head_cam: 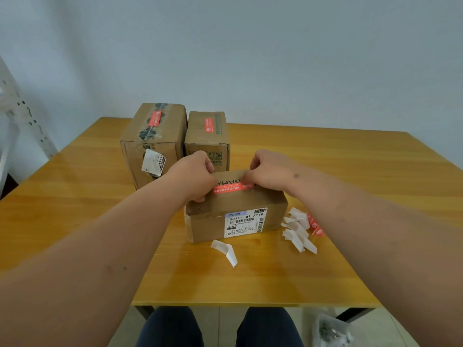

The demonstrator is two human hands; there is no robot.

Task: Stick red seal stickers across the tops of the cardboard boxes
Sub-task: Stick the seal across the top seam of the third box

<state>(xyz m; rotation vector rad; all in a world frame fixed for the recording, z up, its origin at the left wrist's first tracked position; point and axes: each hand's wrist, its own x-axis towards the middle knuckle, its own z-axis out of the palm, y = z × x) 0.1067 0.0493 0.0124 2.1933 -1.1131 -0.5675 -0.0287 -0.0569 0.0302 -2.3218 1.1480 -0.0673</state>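
On the table point(100, 196), the red seal sticker point(231, 188) lies across the top of the nearest cardboard box point(235, 209), stretched between the left hand point(194, 176) and right hand point(268, 171), whose curled fingers each pinch one end against the box.

Wooden table point(350, 156) bears three cardboard boxes point(235, 216), white backing strips point(298, 234)

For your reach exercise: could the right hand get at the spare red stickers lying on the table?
Probably yes: the spare red stickers lie just under the right hand's forearm, with only loose white backing strips beside them.
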